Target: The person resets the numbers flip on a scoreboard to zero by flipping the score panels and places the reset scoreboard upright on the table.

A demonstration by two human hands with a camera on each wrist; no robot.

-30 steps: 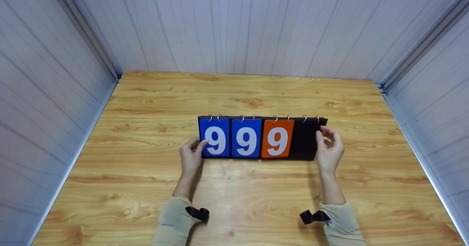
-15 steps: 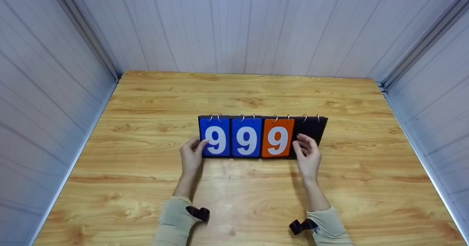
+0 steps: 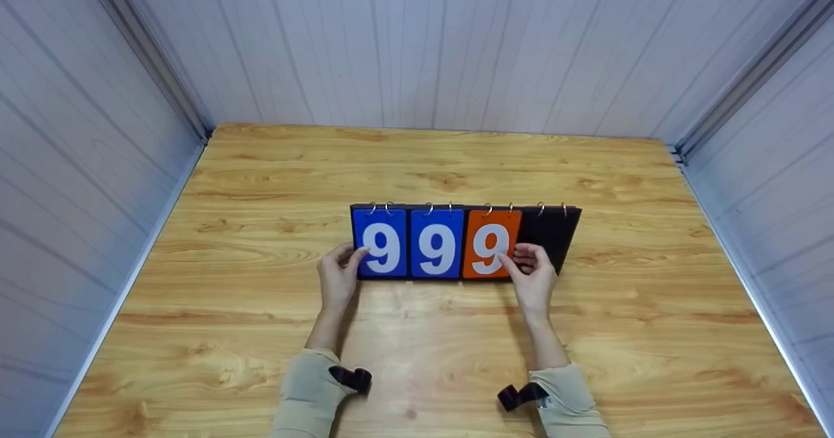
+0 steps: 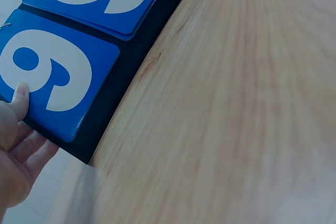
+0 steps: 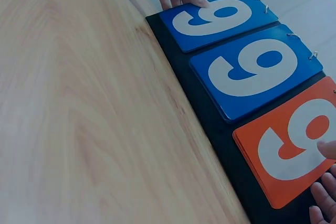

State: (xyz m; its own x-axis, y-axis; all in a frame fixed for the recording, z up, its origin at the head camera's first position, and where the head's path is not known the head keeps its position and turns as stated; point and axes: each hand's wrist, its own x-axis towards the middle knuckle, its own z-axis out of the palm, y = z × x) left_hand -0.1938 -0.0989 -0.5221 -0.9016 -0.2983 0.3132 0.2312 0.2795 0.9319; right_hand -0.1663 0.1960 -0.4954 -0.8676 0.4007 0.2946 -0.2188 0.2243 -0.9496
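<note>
My right hand (image 3: 534,275) has slid left from the board's bare black end — its fingers now pinch the orange card's (image 3: 492,244) right edge, mid-frame. The scoreboard (image 3: 550,233) runs left to right. My left hand (image 3: 339,275) grips its blue end.

Right wrist view: orange card (image 5: 291,137) edge-cropped

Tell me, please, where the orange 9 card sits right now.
In the head view, the orange 9 card hangs third from the left on the scoreboard, beside the right hand.
</note>
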